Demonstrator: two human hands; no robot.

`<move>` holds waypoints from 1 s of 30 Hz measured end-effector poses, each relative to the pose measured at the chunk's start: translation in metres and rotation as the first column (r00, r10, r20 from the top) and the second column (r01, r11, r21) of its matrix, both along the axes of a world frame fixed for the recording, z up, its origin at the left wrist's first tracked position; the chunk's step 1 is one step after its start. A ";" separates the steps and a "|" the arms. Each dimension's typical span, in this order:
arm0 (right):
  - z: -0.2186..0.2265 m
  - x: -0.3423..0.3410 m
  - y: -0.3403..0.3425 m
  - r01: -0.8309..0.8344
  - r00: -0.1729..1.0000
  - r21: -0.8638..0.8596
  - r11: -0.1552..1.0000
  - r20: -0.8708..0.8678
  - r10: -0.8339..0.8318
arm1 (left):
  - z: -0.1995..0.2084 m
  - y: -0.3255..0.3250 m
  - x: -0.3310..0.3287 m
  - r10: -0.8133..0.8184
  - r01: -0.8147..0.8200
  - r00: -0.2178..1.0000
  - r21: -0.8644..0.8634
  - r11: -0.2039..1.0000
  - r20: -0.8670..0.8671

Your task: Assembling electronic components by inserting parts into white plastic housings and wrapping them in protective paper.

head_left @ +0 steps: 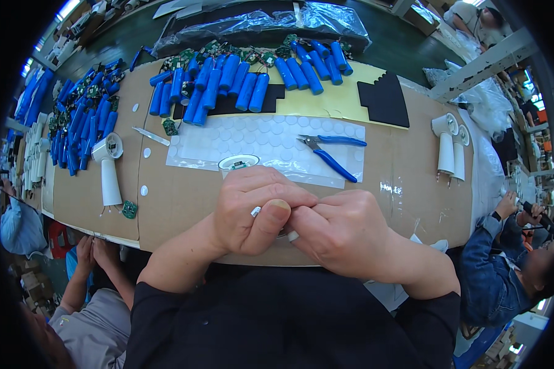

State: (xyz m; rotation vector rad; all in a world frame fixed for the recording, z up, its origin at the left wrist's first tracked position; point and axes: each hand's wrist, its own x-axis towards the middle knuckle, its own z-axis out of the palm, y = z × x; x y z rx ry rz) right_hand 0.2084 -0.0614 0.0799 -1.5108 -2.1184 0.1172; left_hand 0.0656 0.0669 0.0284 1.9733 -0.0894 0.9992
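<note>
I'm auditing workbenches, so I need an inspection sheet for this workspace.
Surface: table topped in brown; yellow sheet toward the back, translucent sheet of round pieces before it.
Job's things: small white piece at the left hand's thumb; white-rimmed round part just beyond.
Clutter: blue cylinders bunched at back and left; blue-handled cutters, handles spread, on the translucent sheet.
Hands: left curled; right hand against it, its grip hidden.
Cables: short thin leads below the left white housing.
Surroundings: person in denim at right, person in grey at left.
</note>
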 end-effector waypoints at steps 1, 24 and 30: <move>-0.003 -0.001 0.000 -0.002 1.000 -0.001 1.000 0.000 0.002 | 0.000 0.000 0.000 0.002 -0.002 1.000 -0.001 1.000 0.000; -0.011 0.014 -0.021 -0.054 0.971 0.103 0.993 -0.225 0.076 | 0.005 0.004 -0.012 -0.068 0.069 0.996 0.010 0.998 -0.066; -0.020 0.004 -0.016 -0.078 0.981 0.171 0.982 -0.163 0.106 | 0.002 0.003 -0.008 -0.075 0.075 0.997 -0.006 0.997 -0.012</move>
